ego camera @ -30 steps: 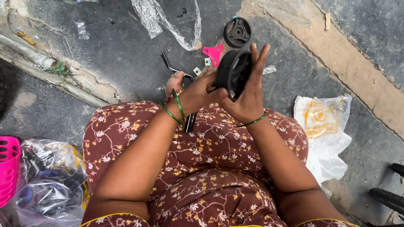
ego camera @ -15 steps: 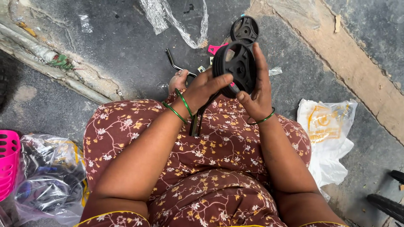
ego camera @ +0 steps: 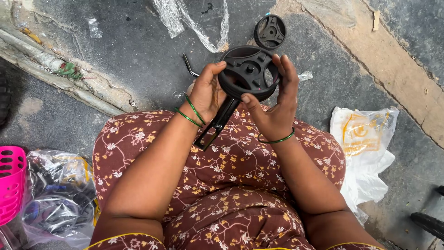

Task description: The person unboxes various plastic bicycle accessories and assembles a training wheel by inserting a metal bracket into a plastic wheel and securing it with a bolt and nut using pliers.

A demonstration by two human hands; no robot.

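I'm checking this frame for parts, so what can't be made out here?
All in the head view:
- Black wheel: its rim is partly covered by the left hand and right hand.
- Black bracket: top hidden behind the wheel.
- Clear bag: contents blurred by plastic.
- Pink basket: cut off by the left edge.

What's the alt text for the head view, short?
Both hands, left hand and right hand, hold a black plastic spoked wheel on a black metal bracket above a lap in brown floral fabric. A second small black wheel lies on the grey concrete ground.
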